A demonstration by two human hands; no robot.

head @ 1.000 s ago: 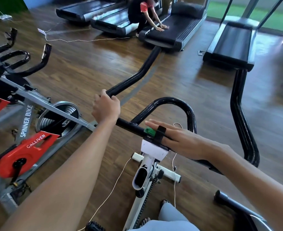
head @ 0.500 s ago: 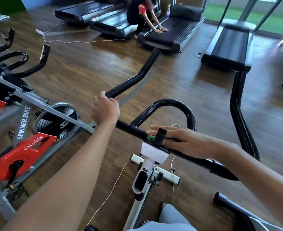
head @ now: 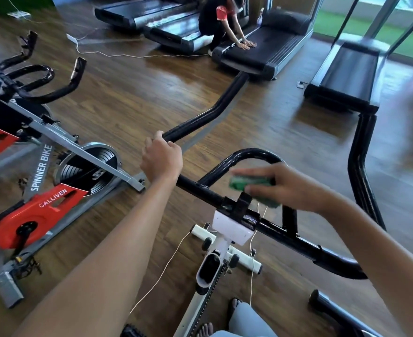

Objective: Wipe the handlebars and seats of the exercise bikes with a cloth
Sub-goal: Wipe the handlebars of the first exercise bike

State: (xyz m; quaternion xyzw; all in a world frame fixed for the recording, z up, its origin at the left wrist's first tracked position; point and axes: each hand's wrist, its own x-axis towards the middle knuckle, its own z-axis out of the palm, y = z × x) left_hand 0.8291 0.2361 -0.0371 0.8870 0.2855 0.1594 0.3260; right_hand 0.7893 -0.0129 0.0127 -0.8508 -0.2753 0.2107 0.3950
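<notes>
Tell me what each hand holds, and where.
Left hand grips the black handlebar on its left arm. Right hand holds the green cloth by its right end, fingers across the top; blur hides the rest.

**Dark plank floor crowded with gym machines**

The wooden floor point(head: 151, 98) fills the frame. At the left, a red spinner bike point(head: 37, 215) stands on grey feet. The white bike point(head: 232, 228) rests at lower centre on its crossbar foot, with a thin pale cord point(head: 166, 263) trailing beside it. Treadmills point(head: 261, 52) line the top edge, one of them at upper right. A white cable point(head: 117, 53) snakes in from the upper left. A person point(head: 215, 23) crouches between two treadmills. Sandalled feet point(head: 206, 328) stand at the bottom edge.
</notes>
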